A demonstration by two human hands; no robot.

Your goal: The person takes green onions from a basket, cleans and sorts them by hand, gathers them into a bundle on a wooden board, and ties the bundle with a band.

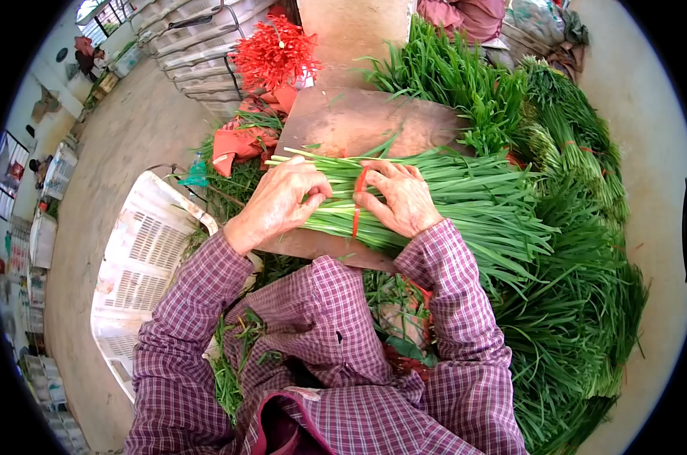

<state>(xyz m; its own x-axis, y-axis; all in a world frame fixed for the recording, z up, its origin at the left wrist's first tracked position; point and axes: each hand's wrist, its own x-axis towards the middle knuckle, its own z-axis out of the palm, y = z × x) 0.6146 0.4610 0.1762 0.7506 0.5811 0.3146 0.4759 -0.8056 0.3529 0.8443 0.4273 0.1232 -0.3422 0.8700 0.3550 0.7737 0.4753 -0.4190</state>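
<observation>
A bundle of long green leafy stalks (465,197) lies across a brown board (343,121), its pale ends to the left. A red band (357,208) runs round the bundle between my hands. My right hand (396,196) pinches the band at the top of the bundle, thumb and fingers together. My left hand (284,199) rests on the pale stalk ends, fingers curled with thumb and forefinger close together; what they hold, if anything, is hidden.
More greens (571,303) are heaped on the right and behind the board. Red strips (277,54) stand in a bunch beside stacked white crates (196,53). A white basket (150,258) leans at the left. People (92,59) are far off at the upper left.
</observation>
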